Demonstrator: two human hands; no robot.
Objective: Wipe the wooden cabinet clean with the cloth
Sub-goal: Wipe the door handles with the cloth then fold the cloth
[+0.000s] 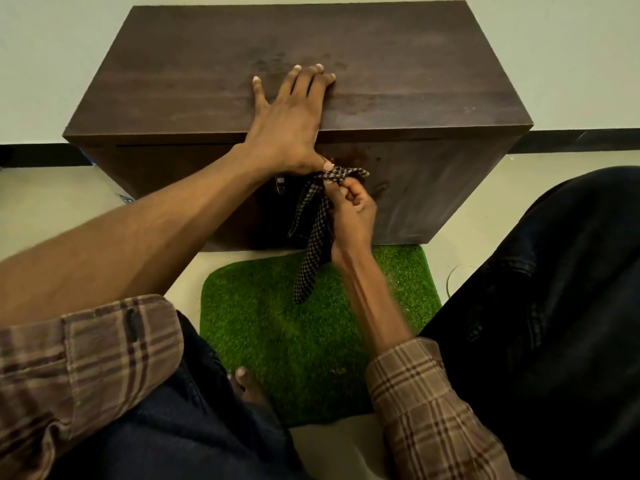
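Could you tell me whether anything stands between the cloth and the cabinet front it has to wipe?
Nothing visible does. The right hand grips the cloth right at the cabinet front. The left hand rests flat on the top, above the cloth, not between it and the front.

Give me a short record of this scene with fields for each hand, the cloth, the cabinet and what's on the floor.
left hand: flat on the cabinet top, fingers spread
right hand: pinches the cloth in front of the cabinet
cloth: dark checked, hangs down from the right hand
cabinet: dark wood, against the wall, smudges on its top
mat: green, grass-like, on the floor before the cabinet
wiping: cloth not on the top now
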